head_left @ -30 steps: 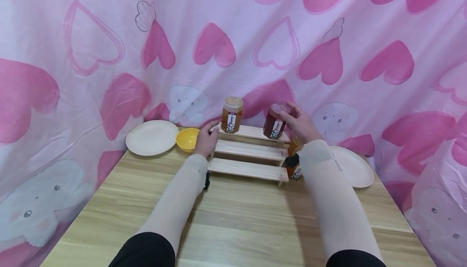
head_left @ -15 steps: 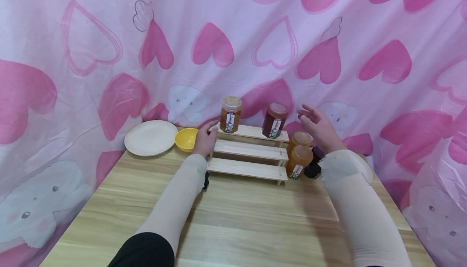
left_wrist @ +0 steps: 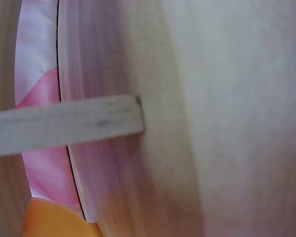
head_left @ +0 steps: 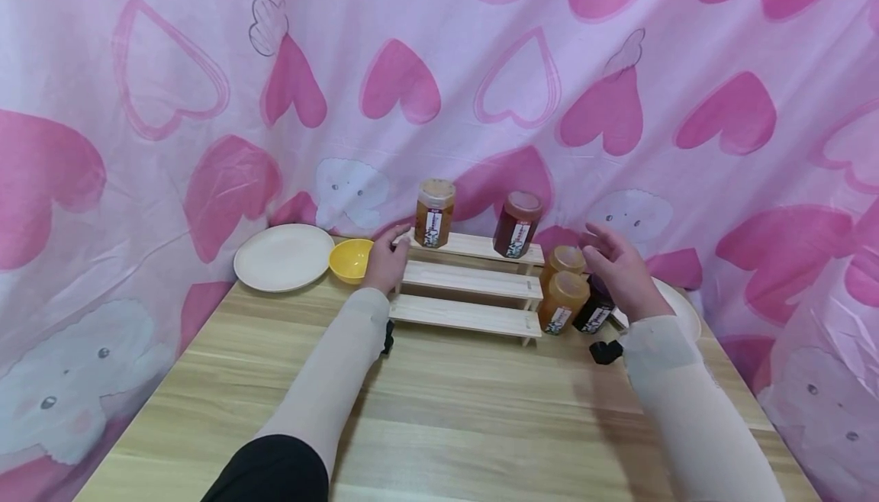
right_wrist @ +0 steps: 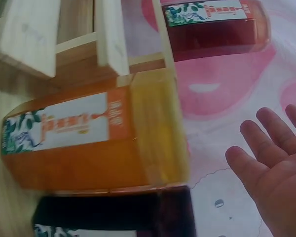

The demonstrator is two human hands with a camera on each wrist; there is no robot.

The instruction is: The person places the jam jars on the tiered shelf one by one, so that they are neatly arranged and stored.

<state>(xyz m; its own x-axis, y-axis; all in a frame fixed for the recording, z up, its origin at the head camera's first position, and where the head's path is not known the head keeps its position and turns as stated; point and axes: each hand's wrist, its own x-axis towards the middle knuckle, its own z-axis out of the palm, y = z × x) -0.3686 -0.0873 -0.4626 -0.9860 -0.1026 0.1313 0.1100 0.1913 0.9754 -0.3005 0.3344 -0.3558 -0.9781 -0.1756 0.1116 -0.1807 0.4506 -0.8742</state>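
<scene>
A three-step wooden rack (head_left: 474, 282) stands at the table's far side. On its top step are a honey jar with amber contents (head_left: 435, 216) and a dark red jar (head_left: 517, 226), apart from each other. My left hand (head_left: 387, 264) holds the left end of the top step between thumb and fingers; the left wrist view shows no fingers. To the right of the rack my right hand (head_left: 623, 273) hangs in the air with fingers spread and nothing in them. Below it stand two amber honey jars (head_left: 565, 304) and a dark jar (head_left: 594, 307). The right wrist view shows its fingers (right_wrist: 266, 143) apart from the jars.
A yellow bowl (head_left: 350, 262) and a cream plate (head_left: 283, 258) lie left of the rack. Another plate (head_left: 676, 305) is partly hidden behind my right arm. A pink heart-patterned curtain (head_left: 439, 90) hangs behind the wooden table (head_left: 439, 418).
My right hand has let go of the dark red jar on the top step and moved right and down, over the jars beside the rack. My left hand has stayed in place.
</scene>
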